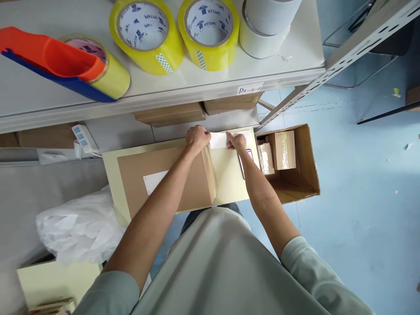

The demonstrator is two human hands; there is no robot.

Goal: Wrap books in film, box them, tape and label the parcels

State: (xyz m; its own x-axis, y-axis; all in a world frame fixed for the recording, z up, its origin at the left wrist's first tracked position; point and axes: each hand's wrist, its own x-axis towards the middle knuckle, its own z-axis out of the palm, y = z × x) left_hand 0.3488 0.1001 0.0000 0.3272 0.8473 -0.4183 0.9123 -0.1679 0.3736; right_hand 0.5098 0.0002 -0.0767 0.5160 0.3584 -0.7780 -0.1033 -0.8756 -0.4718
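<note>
Grey-green shirt cloth point(226, 262) hung nearest the camera as I worked at a cream tabletop point(229, 186), below a shelf point(305, 48) bearing yellow tape rolls point(213, 60), both hands on a white slip point(217, 140). My left hand point(197, 138) pinched the slip's left end; my right hand point(238, 141), fingers drawn together, pinched it farther along. It lay between them, long axis running left to right from hand to hand, neither clearly nearer. More white showed past my right hand, though I could not tell whether it was the same piece. Just left of the slip lay a large taped carton point(193, 188), partly under my left forearm point(164, 192); a phone point(241, 165) lay half hidden by the right, near an open cardboard box point(310, 166) at the tabletop's right end.
</note>
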